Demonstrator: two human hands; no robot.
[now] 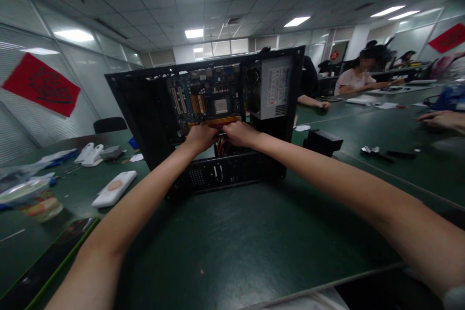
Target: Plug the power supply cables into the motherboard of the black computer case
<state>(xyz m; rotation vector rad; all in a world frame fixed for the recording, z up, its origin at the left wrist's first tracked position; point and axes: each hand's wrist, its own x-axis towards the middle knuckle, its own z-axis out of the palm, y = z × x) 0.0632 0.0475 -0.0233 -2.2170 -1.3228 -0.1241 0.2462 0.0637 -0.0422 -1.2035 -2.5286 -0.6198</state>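
Observation:
A black computer case (232,170) stands open-sided on the green table in front of me. Inside it, a motherboard (205,89) carries pale and orange slots and a square silver chip. My left hand (202,136) and my right hand (240,133) are close together at the board's lower edge, fingers curled at a long red and orange strip (221,122) that looks like the memory slots. What the fingertips hold is hidden. Red and dark cables (222,146) hang just below the hands. The power supply (274,88) with its fan sits at the case's upper right.
On the left lie a white phone-like item (115,189), a plastic cup (40,201) and a black box with green edges (47,256). A black bracket (322,143) is on the right, near small dark strips (399,154). Other people work farther off, including a person (354,80).

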